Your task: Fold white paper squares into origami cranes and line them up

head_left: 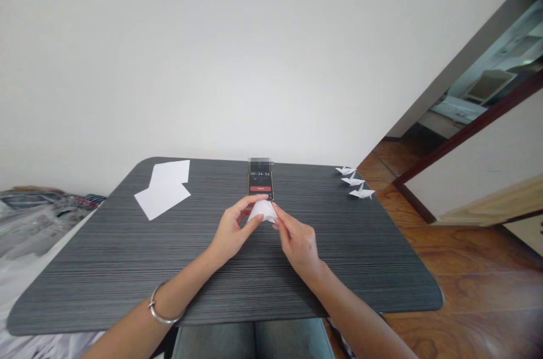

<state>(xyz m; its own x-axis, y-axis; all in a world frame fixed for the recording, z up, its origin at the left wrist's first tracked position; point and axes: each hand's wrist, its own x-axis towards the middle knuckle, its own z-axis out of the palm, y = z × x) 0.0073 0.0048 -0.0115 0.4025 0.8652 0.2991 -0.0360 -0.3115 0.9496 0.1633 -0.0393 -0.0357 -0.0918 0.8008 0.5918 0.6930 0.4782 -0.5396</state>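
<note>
A small folded piece of white paper [263,210] is held above the dark striped table [127,257], just in front of a phone. My left hand [232,230] pinches the paper's left side with thumb and fingers. My right hand [297,240] pinches its right edge. A silver bangle [160,309] sits on my left wrist. The phone [260,181] lies flat behind the paper, showing a timer and a red button.
Two blank white sheets [163,192] lie overlapped at the table's far left. Three finished white paper cranes [355,181] stand in a row at the far right corner. Wooden floor and a doorway lie to the right; crumpled fabric lies at the left.
</note>
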